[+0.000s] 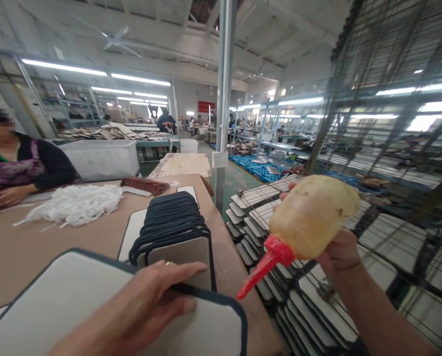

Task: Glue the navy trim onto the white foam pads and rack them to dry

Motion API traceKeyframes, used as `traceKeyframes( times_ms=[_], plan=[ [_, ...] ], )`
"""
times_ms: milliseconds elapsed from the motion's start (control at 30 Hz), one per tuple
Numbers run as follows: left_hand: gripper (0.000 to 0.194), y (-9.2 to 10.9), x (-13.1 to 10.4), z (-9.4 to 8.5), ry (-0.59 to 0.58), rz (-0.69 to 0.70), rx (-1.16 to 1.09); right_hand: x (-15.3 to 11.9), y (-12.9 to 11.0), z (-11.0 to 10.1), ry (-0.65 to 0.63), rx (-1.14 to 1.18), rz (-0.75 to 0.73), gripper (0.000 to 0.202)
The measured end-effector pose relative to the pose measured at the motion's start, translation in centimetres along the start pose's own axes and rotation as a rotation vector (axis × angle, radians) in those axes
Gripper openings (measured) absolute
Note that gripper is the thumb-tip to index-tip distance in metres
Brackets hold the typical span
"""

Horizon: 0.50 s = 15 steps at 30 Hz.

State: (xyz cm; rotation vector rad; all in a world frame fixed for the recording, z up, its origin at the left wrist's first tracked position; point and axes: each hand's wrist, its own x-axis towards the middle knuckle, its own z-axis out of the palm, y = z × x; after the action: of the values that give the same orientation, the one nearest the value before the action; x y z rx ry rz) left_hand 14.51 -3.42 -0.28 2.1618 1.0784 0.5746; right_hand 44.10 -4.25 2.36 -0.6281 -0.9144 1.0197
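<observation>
My right hand (pixel 341 249) is wrapped round a yellowish squeeze glue bottle (pixel 313 212), tilted so its red nozzle (pixel 260 272) points down and left. My left hand (pixel 157 291) grips the far edge of a light panel with dark edging (pixel 213 321), the thumb on its face and the index finger stretched past the edge; its other fingers are partly hidden. Just beyond that hand, a row of dark-edged panels (pixel 176 212) leans together on the brown table (pixel 95 232).
Wire racks (pixel 258 207) loaded with light panels stand along the table's right side. White strips (pixel 74 202) lie heaped at left, near a seated co-worker (pixel 24 163). Brown-red pieces (pixel 145 185) sit farther back. A metal post (pixel 224 99) rises past the table's right edge.
</observation>
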Motion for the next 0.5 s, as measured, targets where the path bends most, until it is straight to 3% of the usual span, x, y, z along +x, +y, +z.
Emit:
traceKeyframes(
  times_ms=[67, 167, 433, 500],
  plan=[
    [0.023, 1.6, 1.5, -1.1, -0.122, 0.086, 0.049, 0.1, -0.5, -0.2, -0.12, -0.005, 0.027, 0.056],
    [0.016, 3.9, 3.3, -1.9, -0.26, 0.194, 0.073, 0.0, -0.8, -0.9, -0.183, 0.006, 0.041, 0.06],
    [0.018, 6.7, 5.5, -1.4, -0.475, 0.256, -0.063, -0.6, -1.1, -3.2, -0.055, 0.042, 0.056, 0.062],
    [0.017, 7.0, 5.8, -1.1, -0.399, 0.265, -0.071, -0.5, -1.1, -3.7, -0.054, 0.039, 0.059, 0.066]
  ],
)
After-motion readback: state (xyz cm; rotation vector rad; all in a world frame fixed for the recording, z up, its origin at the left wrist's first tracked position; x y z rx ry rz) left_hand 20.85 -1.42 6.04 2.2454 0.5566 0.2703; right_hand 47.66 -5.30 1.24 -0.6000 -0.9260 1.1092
